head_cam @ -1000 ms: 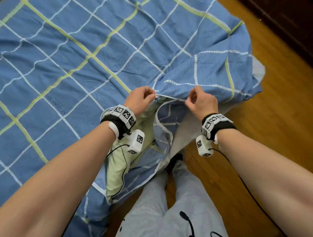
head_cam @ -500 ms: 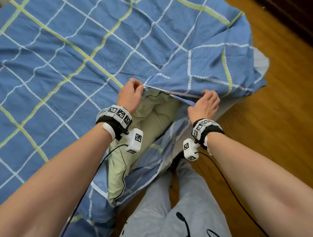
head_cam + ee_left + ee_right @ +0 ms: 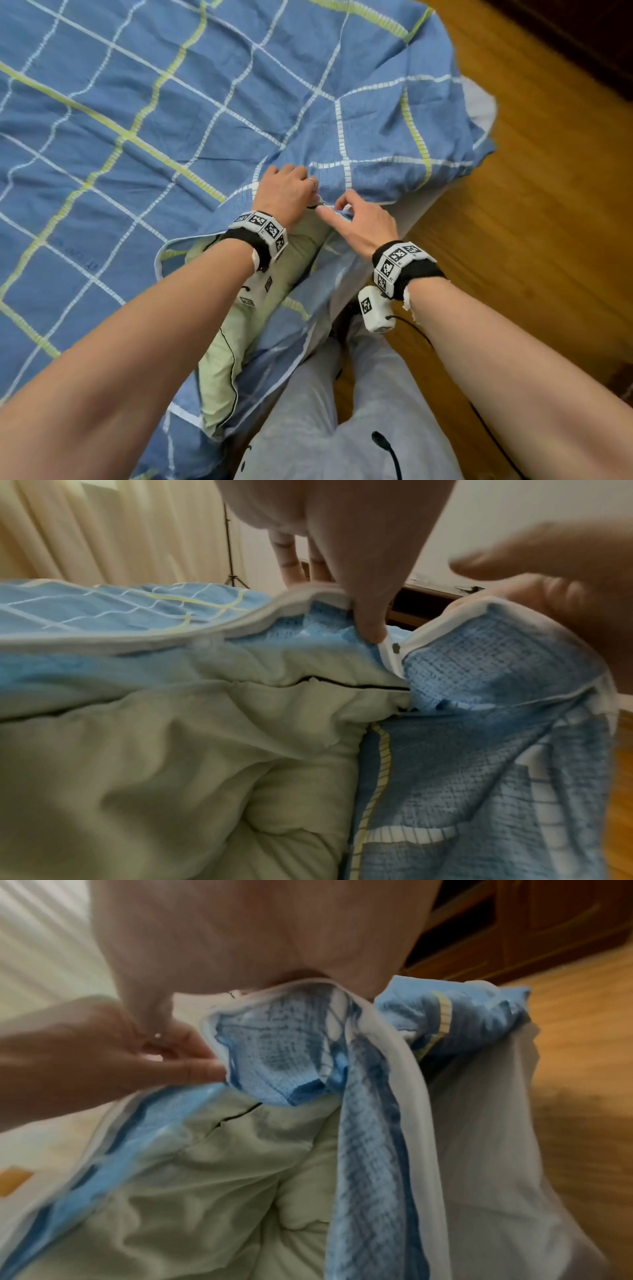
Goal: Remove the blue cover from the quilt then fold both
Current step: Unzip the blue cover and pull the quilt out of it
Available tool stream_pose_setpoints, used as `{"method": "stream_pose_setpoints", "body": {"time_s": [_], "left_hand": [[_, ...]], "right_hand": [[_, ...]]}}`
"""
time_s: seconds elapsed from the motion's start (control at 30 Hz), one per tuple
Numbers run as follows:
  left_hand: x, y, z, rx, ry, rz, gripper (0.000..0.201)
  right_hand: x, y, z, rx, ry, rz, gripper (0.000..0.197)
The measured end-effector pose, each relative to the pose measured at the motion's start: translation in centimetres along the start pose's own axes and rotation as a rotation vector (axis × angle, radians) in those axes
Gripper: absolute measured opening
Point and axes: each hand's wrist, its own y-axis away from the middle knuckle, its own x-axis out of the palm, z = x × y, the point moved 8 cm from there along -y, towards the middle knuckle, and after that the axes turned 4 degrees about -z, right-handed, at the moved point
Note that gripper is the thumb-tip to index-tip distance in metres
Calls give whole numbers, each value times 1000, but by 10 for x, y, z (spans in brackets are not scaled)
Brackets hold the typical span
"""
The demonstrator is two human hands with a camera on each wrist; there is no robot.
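Observation:
The blue cover (image 3: 171, 113), checked with white and yellow lines, lies spread over the bed. Its white-hemmed opening faces me, and the pale green quilt (image 3: 236, 329) shows through it. My left hand (image 3: 301, 195) pinches the upper hem, thumb under it and fingers above; in the left wrist view the thumb sits just beside a dark snap (image 3: 395, 647). My right hand (image 3: 342, 214) holds the hem right next to it, index finger stretched toward the left hand. The right wrist view shows the cover's edge (image 3: 274, 1056) bunched up under the palm, with the quilt (image 3: 205, 1191) below.
Wooden floor (image 3: 531, 222) runs along the bed's right side, with dark wooden furniture (image 3: 582, 41) beyond. A white mattress corner (image 3: 479, 102) pokes out under the cover. My grey-trousered legs (image 3: 342, 411) stand at the bed's edge. A light stand (image 3: 232, 547) stands by the curtain.
My hands, which held the opening wide apart, have come close together on the hem further along. The gap between them has narrowed and less quilt shows there.

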Motion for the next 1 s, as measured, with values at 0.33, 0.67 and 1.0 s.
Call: {"method": "stream_pose_setpoints", "body": {"time_s": [0.33,0.67,1.0], "left_hand": [[-29,12,99,-720,394,-241,24],[-22,3,81,-791,395,-186,25],[24,-41,-20,-42,-75,-57,61]], "right_hand": [[-25,21,-63,53,441,-141,35],[-37,42,-150,698,365,5,41],[-16,-7,-119,493,102,-20,52]]}}
